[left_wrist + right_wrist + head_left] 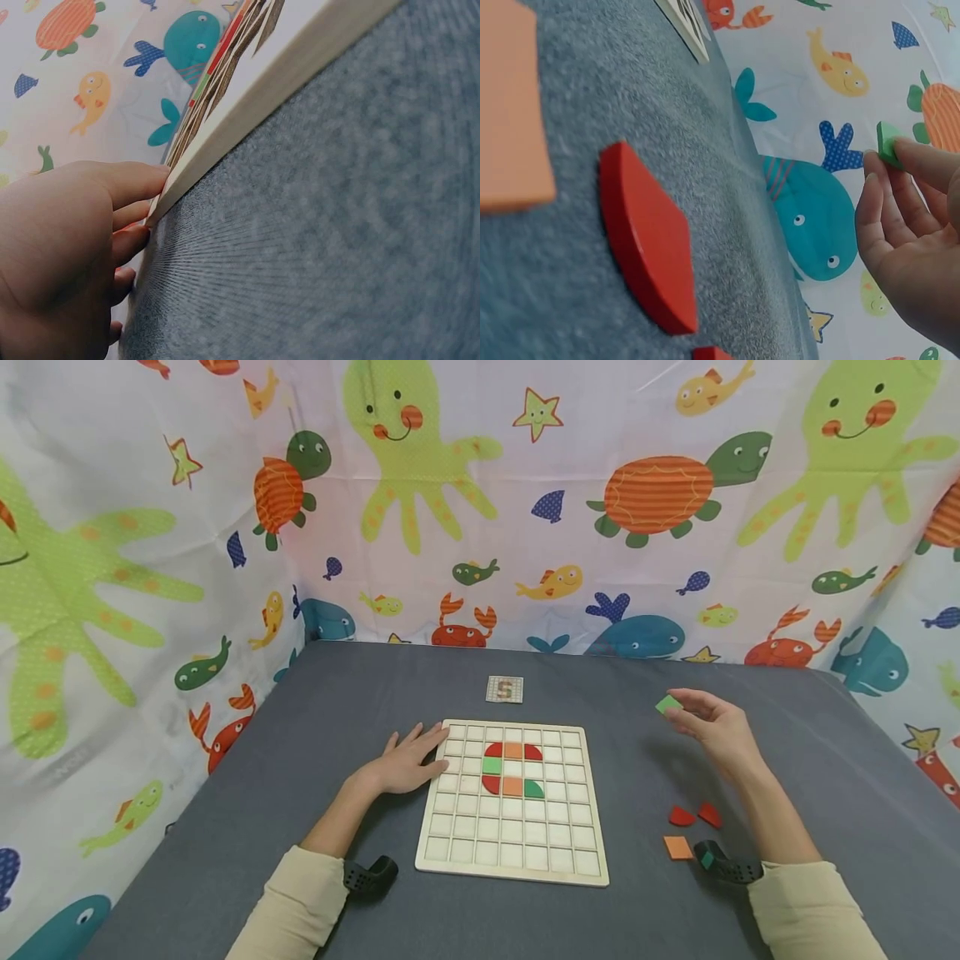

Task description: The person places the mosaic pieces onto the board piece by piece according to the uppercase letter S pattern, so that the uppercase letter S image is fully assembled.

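Observation:
My right hand (716, 731) pinches a light green square tile (667, 703) between thumb and fingertips, raised above the grey table right of the board. The right wrist view also shows this green tile (887, 142). My left hand (405, 762) rests with its fingers extended at the left edge of a wooden grid board (512, 853), thumb touching the rim. In the board's upper cells lie red rounded pieces (491, 785), orange squares (513, 787), a light green square (492, 766) and a dark green rounded piece (534, 789).
Right of the board lie two red rounded pieces (682, 816), an orange square (678, 847) and a green piece (707, 860), partly hidden by the right wrist's black strap (727, 864). Behind the board is a small pattern card (505, 689). A printed curtain (480, 468) surrounds the table.

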Action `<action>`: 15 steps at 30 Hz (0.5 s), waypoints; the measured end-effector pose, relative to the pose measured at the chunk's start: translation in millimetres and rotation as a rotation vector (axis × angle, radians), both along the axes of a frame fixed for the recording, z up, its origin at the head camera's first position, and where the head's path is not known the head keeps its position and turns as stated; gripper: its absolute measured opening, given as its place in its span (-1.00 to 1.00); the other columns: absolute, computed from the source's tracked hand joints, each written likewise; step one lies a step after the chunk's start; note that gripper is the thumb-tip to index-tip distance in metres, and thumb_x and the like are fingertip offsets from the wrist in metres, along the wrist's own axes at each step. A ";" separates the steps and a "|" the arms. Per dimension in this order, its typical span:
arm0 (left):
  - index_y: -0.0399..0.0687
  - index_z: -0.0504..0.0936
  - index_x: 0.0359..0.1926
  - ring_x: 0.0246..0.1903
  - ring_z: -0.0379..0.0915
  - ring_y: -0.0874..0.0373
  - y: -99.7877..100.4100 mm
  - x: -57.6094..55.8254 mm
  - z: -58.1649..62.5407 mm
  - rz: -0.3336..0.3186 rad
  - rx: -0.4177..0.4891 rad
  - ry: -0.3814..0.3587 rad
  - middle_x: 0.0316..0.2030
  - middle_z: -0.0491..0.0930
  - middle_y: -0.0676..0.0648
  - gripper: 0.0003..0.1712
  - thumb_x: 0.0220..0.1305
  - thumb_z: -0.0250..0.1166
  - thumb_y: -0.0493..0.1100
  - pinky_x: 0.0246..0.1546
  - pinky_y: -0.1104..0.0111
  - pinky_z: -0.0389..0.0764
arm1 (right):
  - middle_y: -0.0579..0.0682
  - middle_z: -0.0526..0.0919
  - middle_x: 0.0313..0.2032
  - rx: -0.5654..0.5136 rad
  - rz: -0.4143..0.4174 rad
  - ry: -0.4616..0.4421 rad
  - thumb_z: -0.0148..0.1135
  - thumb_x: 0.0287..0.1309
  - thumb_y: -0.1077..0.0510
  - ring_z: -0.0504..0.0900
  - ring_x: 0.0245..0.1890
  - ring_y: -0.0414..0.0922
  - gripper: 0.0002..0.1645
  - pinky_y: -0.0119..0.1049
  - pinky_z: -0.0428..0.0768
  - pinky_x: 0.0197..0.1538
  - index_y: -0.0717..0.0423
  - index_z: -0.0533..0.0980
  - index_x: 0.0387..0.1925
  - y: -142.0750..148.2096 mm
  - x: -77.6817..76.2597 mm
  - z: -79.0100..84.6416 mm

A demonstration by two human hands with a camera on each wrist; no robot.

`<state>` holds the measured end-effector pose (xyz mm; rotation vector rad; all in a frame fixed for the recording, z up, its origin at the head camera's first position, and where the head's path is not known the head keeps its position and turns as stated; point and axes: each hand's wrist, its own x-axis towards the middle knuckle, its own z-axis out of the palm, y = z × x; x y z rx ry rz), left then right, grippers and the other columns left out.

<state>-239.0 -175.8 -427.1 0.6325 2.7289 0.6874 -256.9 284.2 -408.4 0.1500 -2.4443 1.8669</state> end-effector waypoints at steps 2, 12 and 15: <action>-0.18 0.04 0.47 0.42 -0.35 -0.23 0.3 0.3 0.0 0.003 0.004 0.000 0.45 -0.06 -0.21 -0.28 0.45 0.03 0.00 0.27 -0.20 -0.37 | -0.30 0.61 -0.23 0.043 0.002 0.010 0.27 0.23 0.04 0.62 -0.24 -0.35 -0.43 -0.43 0.58 -0.14 0.25 0.42 0.18 -1.7 1.1 0.3; -0.17 0.04 0.48 0.42 -0.35 -0.21 1.0 0.1 -1.5 0.016 -0.012 0.006 0.45 -0.06 -0.19 -0.28 0.45 0.03 0.02 0.28 -0.19 -0.37 | -0.13 0.55 -0.06 0.201 0.072 -0.006 0.25 0.23 -0.09 0.57 -0.18 -0.31 -0.32 -0.42 0.55 -0.09 0.26 0.39 0.23 -19.0 6.5 4.0; -0.16 0.04 0.48 0.42 -0.35 -0.21 0.4 -0.3 -1.8 0.016 -0.012 0.004 0.46 -0.07 -0.19 -0.27 0.44 0.03 0.02 0.28 -0.19 -0.37 | 0.05 0.53 0.00 0.205 0.115 -0.012 0.26 0.22 -0.08 0.59 -0.17 -0.27 -0.30 -0.39 0.56 -0.09 0.28 0.39 0.23 -27.2 7.6 4.7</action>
